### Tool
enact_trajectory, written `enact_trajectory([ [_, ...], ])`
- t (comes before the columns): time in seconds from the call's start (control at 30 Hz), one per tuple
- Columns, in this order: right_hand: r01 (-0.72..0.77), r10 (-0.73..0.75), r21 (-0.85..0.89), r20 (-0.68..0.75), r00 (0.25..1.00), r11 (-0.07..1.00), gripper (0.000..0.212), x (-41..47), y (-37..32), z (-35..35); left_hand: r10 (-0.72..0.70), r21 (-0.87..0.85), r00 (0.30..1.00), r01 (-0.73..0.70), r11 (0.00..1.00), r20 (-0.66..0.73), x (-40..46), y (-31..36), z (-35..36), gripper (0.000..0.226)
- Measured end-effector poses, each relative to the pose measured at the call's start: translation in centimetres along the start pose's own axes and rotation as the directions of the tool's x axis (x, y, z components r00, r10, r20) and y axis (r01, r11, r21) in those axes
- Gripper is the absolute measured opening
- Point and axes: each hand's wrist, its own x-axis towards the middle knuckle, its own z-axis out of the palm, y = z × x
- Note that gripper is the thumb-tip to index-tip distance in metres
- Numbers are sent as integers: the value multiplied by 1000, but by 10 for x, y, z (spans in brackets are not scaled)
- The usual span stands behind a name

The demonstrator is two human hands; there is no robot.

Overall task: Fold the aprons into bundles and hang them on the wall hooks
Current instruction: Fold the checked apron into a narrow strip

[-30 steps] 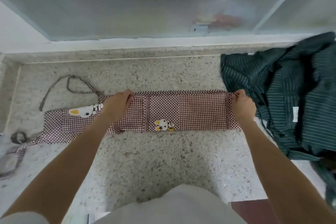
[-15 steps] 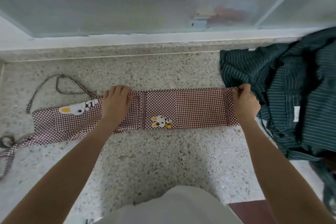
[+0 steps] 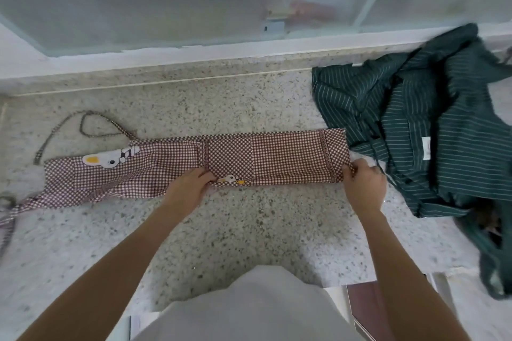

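The checked apron [image 3: 277,156] is thin, limp cloth lying as a long strip on the surface [image 3: 249,230]. The left hand [image 3: 191,187] grips its near edge mid-strip, and the right hand [image 3: 361,184] pinches its near corner beside the striped apron [image 3: 421,130]. Those edges look like the best holds, since the slack middle would likely sag.

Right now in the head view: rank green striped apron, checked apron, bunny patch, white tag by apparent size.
1. green striped apron, crumpled and cut off by the frame edge
2. checked apron, folded into a long strip; close to the first, so that order is unsure
3. bunny patch
4. white tag

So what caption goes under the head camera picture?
Two hands, left and right, grip the near edge of a checked apron on a counter, beside a striped apron.
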Motion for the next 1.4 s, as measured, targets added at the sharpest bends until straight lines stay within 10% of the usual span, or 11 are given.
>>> enact_trajectory([
  [0.17,-50,52,-66,20,998,997,18,-28,40,-3,245,-103,960,-232,967,139,-37,16,4,39],
  [0.43,-105,105,-92,-10,994,990,24,-46,66,-2,-97,54,987,91,994,127,-64,19,14,57],
  [0.57,117,-125,-65,-130,984,991,27,-44,49,-9,-2,21,1000,2,1000,20,-39,42,7,47],
  [0.77,509,-508,0,72,859,861,30,-10,-11,-1,-26,-27,999,27,999,46,33,66,5,37],
  [0.97,530,-508,-40,232,829,847,23,23,-31,16,-89,-32,996,90,995,26,59,63,4,20],
  [1.4,492,-483,-130,91,871,861,8,26,-44,27,37,47,990,-31,998,-133,64,80,13,23],
])
